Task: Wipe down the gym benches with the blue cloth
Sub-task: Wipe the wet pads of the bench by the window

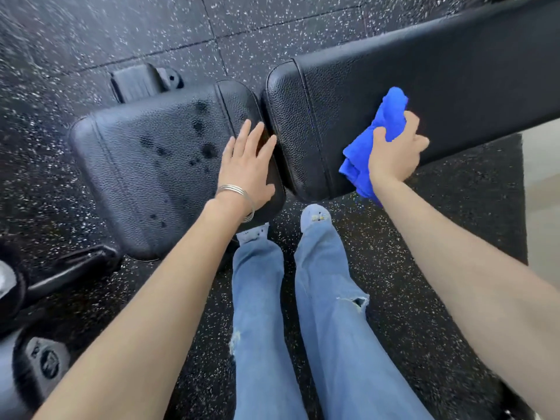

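A black padded gym bench lies across the view in two parts: a short seat pad (151, 165) on the left, spotted with dark wet marks, and a long back pad (439, 74) running up to the right. My left hand (247, 165) rests flat and open on the seat pad's right end, by the gap between the pads. My right hand (394, 156) is shut on a bunched blue cloth (385, 122), pressing it against the near edge of the back pad.
Black speckled rubber floor (91, 40) surrounds the bench. Bench frame parts (142, 81) show behind the seat pad. More dark equipment (45, 328) sits at the lower left. My legs in blue jeans (303, 313) and light shoes stand right below the gap.
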`<state>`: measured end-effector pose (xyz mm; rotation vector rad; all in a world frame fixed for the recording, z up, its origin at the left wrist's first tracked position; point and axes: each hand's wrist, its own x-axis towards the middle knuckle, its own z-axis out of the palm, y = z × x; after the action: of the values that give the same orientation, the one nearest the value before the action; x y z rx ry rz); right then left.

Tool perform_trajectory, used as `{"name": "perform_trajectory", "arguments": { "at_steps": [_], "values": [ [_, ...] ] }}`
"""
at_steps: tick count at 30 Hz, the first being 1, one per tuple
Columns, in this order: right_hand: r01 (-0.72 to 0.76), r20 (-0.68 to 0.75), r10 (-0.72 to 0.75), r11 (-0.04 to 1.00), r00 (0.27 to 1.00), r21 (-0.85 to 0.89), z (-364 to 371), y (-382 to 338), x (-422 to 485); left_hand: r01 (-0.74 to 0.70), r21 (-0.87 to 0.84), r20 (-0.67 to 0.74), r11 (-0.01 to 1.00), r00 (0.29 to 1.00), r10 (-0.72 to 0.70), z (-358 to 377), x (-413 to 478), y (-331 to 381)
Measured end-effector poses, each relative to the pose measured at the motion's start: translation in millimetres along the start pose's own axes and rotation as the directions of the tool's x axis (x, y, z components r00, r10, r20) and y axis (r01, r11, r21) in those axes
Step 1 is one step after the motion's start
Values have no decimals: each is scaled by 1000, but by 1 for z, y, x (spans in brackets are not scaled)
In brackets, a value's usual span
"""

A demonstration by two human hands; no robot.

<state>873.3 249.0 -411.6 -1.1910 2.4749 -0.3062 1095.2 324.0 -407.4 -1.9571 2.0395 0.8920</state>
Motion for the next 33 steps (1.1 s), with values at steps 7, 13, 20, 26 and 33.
{"name": "perform_trajectory", "arguments": {
  "at_steps": [7,13,20,26,33],
  "values": [
    [249,123,-249,968,961,13,35,-28,-82,176,-143,-133,974,972,-195,-10,-36,-65],
    [622,355,-610,777,708,94,60,-42,-149,406,-171,-54,898,906,-420,-10,-77,-124],
    [798,343,-745,602,572,-24,76,-79,-138,402,-4,66,916,914,-401,-9,-72,-119],
    [788,342,-723,609,600,-96,101,-166,-109,440,26,88,898,893,-441,-11,-69,-111],
    [810,331,-757,586,563,-36,104,-154,-107,476,-8,42,879,879,-475,-9,-69,-112]
  ]
}}
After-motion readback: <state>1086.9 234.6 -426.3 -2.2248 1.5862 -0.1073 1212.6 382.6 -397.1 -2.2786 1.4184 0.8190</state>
